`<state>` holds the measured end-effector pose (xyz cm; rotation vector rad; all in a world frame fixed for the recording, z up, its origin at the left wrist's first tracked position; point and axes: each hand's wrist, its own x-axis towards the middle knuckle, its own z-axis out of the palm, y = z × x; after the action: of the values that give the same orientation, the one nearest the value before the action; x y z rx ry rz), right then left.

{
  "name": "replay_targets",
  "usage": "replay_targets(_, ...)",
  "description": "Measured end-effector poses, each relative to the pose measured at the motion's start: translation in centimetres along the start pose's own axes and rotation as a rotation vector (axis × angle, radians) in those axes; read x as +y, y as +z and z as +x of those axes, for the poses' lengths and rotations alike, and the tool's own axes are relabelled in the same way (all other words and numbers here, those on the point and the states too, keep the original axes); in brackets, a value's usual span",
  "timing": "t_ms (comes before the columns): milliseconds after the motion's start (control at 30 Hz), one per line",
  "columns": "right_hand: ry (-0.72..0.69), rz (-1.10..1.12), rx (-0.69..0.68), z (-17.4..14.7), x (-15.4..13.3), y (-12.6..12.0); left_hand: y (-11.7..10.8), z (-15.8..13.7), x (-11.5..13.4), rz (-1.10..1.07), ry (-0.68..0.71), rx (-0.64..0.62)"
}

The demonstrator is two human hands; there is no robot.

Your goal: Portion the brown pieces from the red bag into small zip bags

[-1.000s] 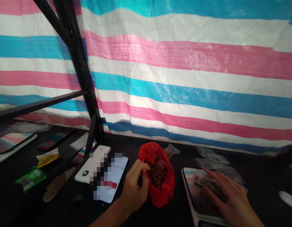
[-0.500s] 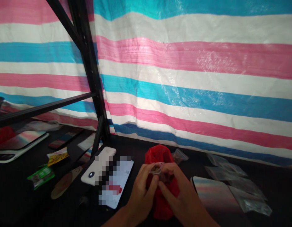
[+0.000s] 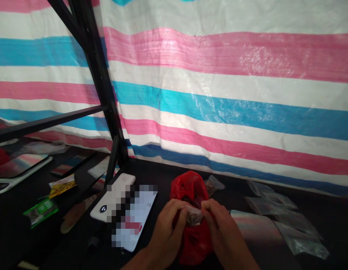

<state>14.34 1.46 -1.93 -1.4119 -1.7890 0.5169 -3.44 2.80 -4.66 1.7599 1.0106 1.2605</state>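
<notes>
Between my hands is a small clear plastic bag (image 3: 194, 217), held over a red plastic bag (image 3: 192, 243). My left hand (image 3: 169, 225) is closed on its left edge, thumb and fingers pinching. On the other side my right hand (image 3: 219, 225) pinches the bag's right edge. The red bag stands with its mouth open behind my fingers, and something dark shows inside it; I cannot make out what. Just behind the red bag lies another small clear bag (image 3: 214, 183) with brownish contents.
Several flat clear bags (image 3: 289, 215) lie at the right, near a shiny flat-topped device (image 3: 255, 228). Left of my hands are a phone (image 3: 137, 221) and a white device (image 3: 114, 197). Farther left lie green (image 3: 41, 212) and yellow (image 3: 62, 185) packets beyond a black metal post (image 3: 97, 75).
The small clear bag's round opening faced up between my fingers; now its top is drawn flat between both hands. My right hand has shifted slightly right. The view has tilted down a little.
</notes>
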Motion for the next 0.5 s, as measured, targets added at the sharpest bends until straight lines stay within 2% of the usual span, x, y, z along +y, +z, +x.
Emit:
replay_targets(200,-0.06,0.028,-0.039,-0.1,0.1,0.2,0.1,0.0,-0.1,-0.033,-0.028,0.036)
replay_targets(500,-0.057,0.058,0.015,-0.2,-0.7,-0.1,0.2,0.1,0.1,-0.017,0.096,0.077)
